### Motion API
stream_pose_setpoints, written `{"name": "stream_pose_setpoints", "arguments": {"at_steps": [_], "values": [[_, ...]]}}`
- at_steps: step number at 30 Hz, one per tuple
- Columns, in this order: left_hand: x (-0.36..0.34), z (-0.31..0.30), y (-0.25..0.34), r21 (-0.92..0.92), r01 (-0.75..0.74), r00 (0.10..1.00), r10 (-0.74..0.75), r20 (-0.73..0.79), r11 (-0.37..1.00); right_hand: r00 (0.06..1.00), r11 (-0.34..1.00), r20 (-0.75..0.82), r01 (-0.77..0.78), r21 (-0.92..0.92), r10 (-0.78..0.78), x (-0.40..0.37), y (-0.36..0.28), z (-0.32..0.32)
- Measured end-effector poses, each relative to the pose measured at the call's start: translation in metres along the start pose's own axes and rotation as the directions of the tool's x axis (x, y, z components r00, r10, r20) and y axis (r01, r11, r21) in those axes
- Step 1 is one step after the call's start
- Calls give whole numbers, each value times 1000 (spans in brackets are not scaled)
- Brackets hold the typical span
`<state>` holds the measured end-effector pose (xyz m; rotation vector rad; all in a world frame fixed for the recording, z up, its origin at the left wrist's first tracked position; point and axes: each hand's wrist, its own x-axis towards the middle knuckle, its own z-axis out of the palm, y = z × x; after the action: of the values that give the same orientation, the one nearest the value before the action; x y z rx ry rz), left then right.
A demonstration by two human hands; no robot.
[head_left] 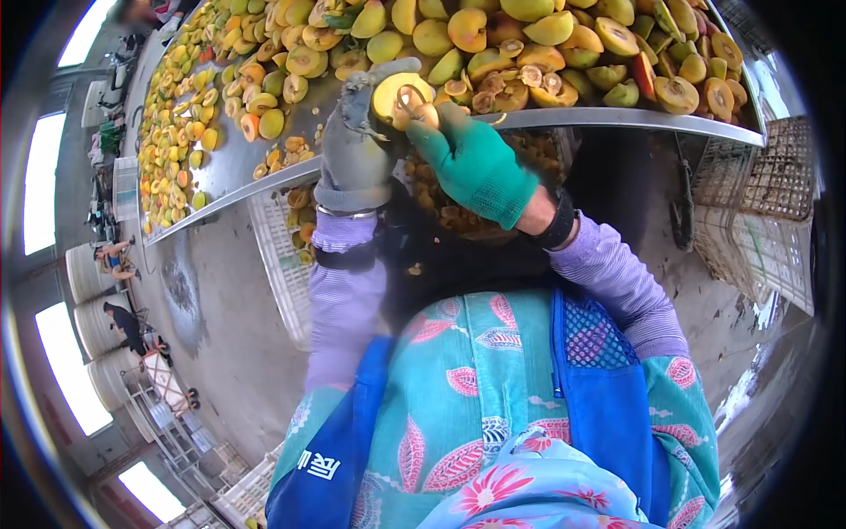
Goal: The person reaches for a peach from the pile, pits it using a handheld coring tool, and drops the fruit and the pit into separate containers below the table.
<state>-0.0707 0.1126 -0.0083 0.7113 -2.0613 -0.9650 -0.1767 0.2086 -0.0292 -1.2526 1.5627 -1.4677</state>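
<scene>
My left hand (357, 132), in a worn grey glove, is closed around a halved yellow stone fruit, which looks like a peach half (385, 95). Its cut face is turned toward my right hand, with the brown stone hollow showing. My right hand (476, 163), in a green knitted glove, is closed with thumb and fingertips at that cut face. A small rounded, loop-like piece shows at its fingertips, but I cannot make out whether it is a tool or part of the fruit. Both hands are above the near edge of a metal table (238, 163).
Many whole and halved fruits (529, 44) are heaped on the table. Below its edge, a white crate (282, 256) holds fruit pieces, and more scraps (529, 154) lie beneath. Stacked plastic crates (753, 212) stand at right. At far left are large white tubs (97, 322) and another person (128, 328).
</scene>
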Motion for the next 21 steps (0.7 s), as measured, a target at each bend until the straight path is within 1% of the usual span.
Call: {"name": "stream_pose_setpoints", "arguments": {"at_steps": [1,3,4,5,6,9,12,15,18,19,20,21], "values": [[0,3,-2,-107,68,998,-68,4,992,1000,999,-6,-8,-35,8,-2,0,1],[-1,6,0,76,-45,999,44,18,996,1000,994,-13,-24,-104,23,-6,0,4],[-1,7,1,-87,60,998,-61,-9,994,999,994,-16,-29,-102,28,-7,1,5],[-2,7,2,-250,157,986,-168,-22,955,999,994,-15,-33,-100,31,-8,2,7],[-3,7,2,-406,243,961,-274,-20,881,999,994,-12,-35,-99,34,-8,2,9],[-9,15,-5,-554,169,931,-317,-182,815,1000,994,27,16,-107,-13,-7,5,13],[-14,18,-20,-478,193,900,-348,-261,857,997,997,43,70,15,-71,-6,15,21],[-14,14,-19,-381,184,945,-270,-186,906,997,998,71,-34,58,30,-14,15,23],[-8,3,3,-395,269,956,-292,3,878,997,968,27,-81,237,77,-18,10,33],[-5,-3,-1,-267,169,986,-162,49,949,986,924,72,-168,342,153,-19,4,33],[-2,-9,-9,-143,53,993,-38,110,988,967,863,126,-256,436,223,-21,-4,31],[3,-13,-11,-27,-72,980,75,185,997,939,784,189,-344,516,288,-22,-10,30]]}}
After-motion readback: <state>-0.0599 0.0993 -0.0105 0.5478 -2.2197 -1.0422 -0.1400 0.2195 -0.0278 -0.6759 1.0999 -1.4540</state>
